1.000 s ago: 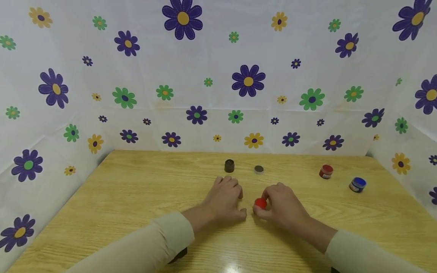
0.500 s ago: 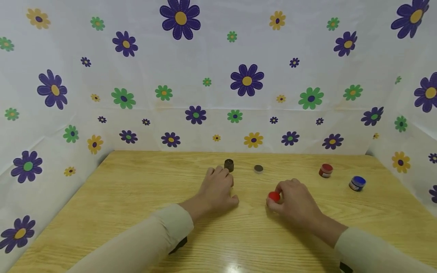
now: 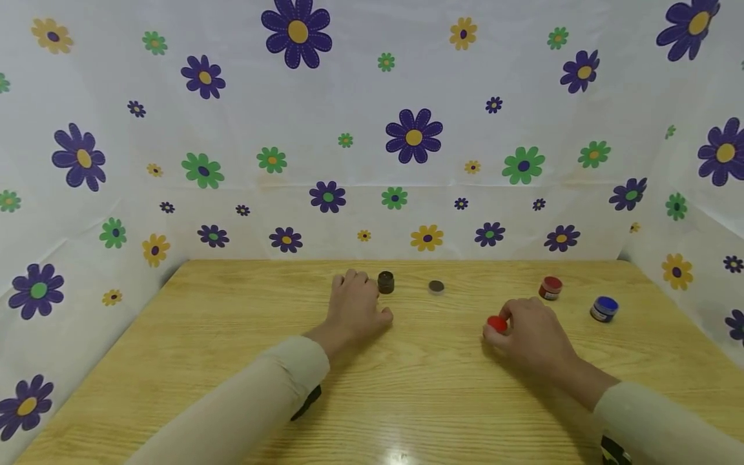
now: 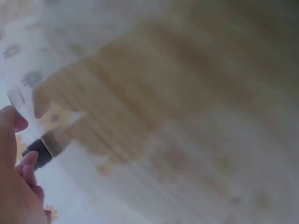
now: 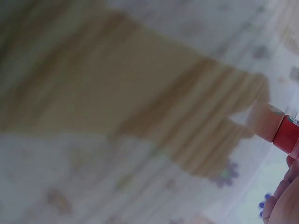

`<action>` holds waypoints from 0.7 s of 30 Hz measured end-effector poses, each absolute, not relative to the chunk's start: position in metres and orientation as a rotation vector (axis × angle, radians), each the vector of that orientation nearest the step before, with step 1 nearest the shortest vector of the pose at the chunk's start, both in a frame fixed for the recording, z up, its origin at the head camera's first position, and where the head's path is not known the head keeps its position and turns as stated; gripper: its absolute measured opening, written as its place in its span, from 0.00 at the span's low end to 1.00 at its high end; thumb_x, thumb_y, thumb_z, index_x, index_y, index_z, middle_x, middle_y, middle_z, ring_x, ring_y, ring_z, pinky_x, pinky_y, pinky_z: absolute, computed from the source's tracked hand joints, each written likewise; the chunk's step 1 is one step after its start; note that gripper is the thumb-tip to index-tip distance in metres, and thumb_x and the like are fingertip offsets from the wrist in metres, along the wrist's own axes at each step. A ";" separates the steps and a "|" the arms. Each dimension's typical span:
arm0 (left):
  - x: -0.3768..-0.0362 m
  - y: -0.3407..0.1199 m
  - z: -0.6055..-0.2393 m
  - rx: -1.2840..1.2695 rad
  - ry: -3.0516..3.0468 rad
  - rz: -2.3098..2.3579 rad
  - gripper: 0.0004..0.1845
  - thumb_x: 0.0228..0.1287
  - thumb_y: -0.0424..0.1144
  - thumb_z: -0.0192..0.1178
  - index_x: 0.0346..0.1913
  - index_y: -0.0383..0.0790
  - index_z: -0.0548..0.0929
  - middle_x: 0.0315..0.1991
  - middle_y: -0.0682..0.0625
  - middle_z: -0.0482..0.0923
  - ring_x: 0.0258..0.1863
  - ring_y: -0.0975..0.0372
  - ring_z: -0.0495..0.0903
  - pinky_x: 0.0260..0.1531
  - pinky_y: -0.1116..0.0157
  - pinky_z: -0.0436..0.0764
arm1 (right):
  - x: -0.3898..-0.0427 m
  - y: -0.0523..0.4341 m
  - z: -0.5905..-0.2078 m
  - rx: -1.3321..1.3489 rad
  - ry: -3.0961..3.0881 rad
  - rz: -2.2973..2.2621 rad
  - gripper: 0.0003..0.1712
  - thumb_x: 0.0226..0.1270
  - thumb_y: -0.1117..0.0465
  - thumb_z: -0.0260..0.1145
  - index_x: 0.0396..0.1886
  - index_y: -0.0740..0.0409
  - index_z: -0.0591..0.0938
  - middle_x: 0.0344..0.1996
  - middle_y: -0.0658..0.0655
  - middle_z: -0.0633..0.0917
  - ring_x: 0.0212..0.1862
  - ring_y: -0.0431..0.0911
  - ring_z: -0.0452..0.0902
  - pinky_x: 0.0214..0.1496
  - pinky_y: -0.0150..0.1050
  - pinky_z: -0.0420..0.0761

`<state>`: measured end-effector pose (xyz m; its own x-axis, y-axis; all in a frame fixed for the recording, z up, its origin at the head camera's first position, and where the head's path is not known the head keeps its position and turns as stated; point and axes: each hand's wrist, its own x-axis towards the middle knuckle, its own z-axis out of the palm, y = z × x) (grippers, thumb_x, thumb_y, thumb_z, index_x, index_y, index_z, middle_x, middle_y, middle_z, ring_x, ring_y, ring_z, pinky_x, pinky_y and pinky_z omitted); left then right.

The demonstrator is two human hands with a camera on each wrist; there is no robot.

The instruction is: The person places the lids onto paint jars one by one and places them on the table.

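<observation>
My right hand (image 3: 537,332) pinches a small jar with a bright red top (image 3: 496,324) between thumb and fingers, low over the table's right half. In the right wrist view the same red jar (image 5: 286,134) shows at the right edge. My left hand (image 3: 356,307) is beside a small black jar (image 3: 386,282), thumb spread away from the fingers. Seen from the left wrist, a fingertip overlaps the black jar (image 4: 39,153); I cannot tell whether it touches. Just right of that jar lies a flat, clear-sided round lid with a dark top (image 3: 436,287).
Farther right on the wooden table (image 3: 407,387) stand a dark red jar (image 3: 550,288) and a blue jar (image 3: 604,309), both beyond the right hand. A white flower-print cloth (image 3: 349,97) walls the table at the back and sides.
My right hand has carried the red jar rightward and slightly away from me. My left hand has moved forward and left, up to the black jar. The standing jars have stayed put.
</observation>
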<state>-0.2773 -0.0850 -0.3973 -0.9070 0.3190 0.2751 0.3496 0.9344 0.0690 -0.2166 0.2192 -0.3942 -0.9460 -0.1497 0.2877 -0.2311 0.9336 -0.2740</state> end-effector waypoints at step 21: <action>-0.315 -0.074 -0.402 -0.270 -2.973 -0.263 0.23 0.55 0.57 0.59 0.34 0.37 0.80 0.41 0.45 0.77 0.48 0.51 0.70 0.54 0.50 0.65 | -0.226 0.296 -0.392 0.066 -2.848 0.423 0.20 0.57 0.50 0.67 0.29 0.67 0.81 0.17 0.53 0.76 0.23 0.47 0.68 0.24 0.37 0.64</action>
